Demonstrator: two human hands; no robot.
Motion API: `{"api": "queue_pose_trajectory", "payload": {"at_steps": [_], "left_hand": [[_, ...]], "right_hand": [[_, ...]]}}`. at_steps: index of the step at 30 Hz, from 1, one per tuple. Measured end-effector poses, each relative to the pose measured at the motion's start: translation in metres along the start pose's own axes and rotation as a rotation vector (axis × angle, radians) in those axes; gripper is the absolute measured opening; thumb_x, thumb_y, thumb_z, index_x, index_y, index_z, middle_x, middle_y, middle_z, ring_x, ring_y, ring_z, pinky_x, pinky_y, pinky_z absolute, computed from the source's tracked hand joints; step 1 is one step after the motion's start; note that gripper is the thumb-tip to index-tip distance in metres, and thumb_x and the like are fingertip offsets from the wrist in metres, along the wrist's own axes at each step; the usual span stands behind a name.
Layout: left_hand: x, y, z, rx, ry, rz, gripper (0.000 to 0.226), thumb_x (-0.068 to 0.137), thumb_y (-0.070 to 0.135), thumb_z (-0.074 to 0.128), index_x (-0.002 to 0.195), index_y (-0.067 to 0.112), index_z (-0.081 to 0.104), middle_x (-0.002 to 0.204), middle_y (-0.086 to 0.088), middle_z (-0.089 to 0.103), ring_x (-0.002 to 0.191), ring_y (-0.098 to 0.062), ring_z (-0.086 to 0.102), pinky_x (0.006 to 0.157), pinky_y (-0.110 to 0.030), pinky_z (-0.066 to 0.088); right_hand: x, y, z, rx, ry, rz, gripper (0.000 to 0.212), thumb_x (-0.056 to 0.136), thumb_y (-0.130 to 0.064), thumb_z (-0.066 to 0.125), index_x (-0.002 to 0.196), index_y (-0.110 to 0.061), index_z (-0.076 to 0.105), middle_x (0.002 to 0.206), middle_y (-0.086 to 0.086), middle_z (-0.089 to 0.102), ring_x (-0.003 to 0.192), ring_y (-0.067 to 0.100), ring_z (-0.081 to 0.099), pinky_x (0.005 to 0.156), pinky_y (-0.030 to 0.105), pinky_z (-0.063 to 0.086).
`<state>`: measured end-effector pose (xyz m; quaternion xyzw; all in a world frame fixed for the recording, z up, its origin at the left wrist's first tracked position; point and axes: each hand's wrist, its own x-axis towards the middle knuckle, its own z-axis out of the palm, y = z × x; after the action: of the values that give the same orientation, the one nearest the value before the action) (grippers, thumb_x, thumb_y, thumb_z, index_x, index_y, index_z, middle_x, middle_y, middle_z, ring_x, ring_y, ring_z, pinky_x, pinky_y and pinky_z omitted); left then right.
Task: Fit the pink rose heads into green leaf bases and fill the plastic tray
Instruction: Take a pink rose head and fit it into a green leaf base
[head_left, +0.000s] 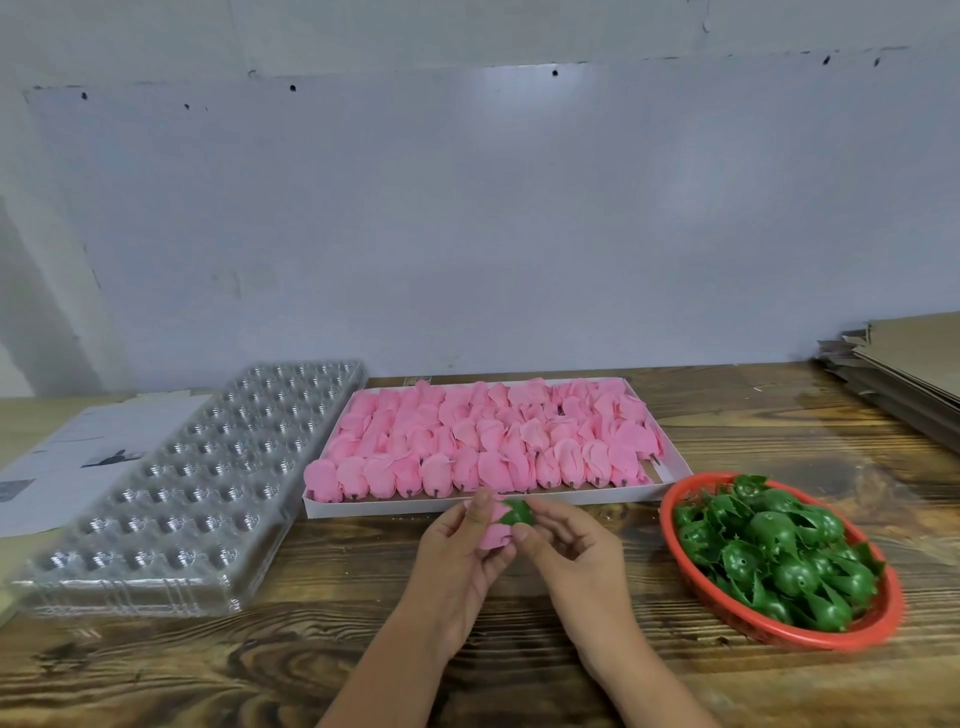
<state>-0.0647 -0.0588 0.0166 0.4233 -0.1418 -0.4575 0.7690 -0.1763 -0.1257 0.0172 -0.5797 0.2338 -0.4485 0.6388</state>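
Observation:
My left hand holds a pink rose head just in front of the white box. My right hand pinches a green leaf base against the end of that rose. Behind my hands, the white cardboard box holds several rows of pink rose heads. At the right, a red basket is piled with green leaf bases. The clear plastic tray lies at the left, and its cups hold no roses.
The wooden table runs under everything. Printed paper sheets lie left of the tray. A stack of flat cardboard sits at the far right, close to the grey wall behind.

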Motion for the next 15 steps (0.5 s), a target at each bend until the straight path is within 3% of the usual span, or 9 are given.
{"api": "queue_pose_trajectory", "payload": {"at_steps": [5,9,15], "left_hand": [[-0.0007,-0.0005,0.0004,-0.02,-0.012,0.009,0.032,0.086,0.029,0.069,0.099,0.001,0.076,0.1,-0.018,0.074,0.08,-0.019,0.073,0.064,-0.024,0.06],[-0.0006,-0.0007,0.0007,0.0,0.005,0.007,0.037,0.084,0.03,0.071,0.104,-0.002,0.073,0.102,-0.019,0.074,0.081,-0.02,0.073,0.064,-0.024,0.06],[-0.0012,-0.0001,0.0013,0.012,0.005,-0.004,0.038,0.079,0.031,0.074,0.1,-0.001,0.075,0.1,-0.017,0.075,0.077,-0.018,0.072,0.06,-0.023,0.06]], "right_hand": [[-0.0021,-0.0042,0.0008,0.029,0.011,0.01,0.037,0.078,0.006,0.076,0.08,-0.031,0.081,0.087,0.001,0.078,0.083,0.01,0.073,0.072,0.016,0.054],[-0.004,-0.0085,0.002,-0.005,-0.017,-0.009,0.045,0.079,0.0,0.077,0.086,-0.045,0.079,0.088,-0.001,0.078,0.082,0.01,0.073,0.071,0.016,0.054],[-0.0049,-0.0077,0.0002,-0.037,-0.031,0.002,0.041,0.09,-0.003,0.067,0.091,-0.043,0.079,0.094,-0.003,0.078,0.088,0.01,0.074,0.072,0.021,0.057]]}}
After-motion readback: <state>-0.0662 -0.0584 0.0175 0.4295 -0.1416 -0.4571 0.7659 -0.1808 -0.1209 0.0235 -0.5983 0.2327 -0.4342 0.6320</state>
